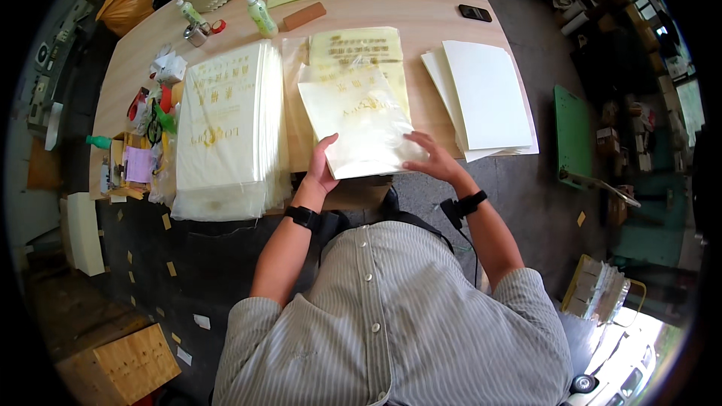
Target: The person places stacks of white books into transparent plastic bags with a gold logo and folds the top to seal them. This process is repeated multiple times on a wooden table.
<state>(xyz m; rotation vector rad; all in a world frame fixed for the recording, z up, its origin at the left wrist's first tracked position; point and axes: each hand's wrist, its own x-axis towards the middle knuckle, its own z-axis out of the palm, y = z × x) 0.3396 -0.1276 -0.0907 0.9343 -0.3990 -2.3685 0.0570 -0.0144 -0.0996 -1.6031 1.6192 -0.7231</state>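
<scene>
- The left hand (322, 164) grips the near left edge of a clear plastic bag (362, 124) with a pale yellow sheet inside, thumb on top and fingers curled under the edge.
- The right hand (430, 158) lies open and flat on the near right corner of the same bag, fingers spread and pressing down.
- The bag rests at the near edge of the wooden table (421, 19), straight in front of the person, tilted slightly and overlapping a flat pile of yellow printed bags (359, 49) just beyond it.
- Both wrists wear a black band; the right one carries a small black device with a cable.
- Just left of the held bag stands a tall stack of packed bags (226, 128) with gold print, reaching to the table's near edge.
- To the right lies a stack of plain cream sheets (485, 98), near but apart from the bag.
- Far on the table are two small green-capped bottles (261, 15), a brown block (304, 16) and a black phone (474, 13).
- At the table's left end sits a clutter of small tools and tape (150, 116).
</scene>
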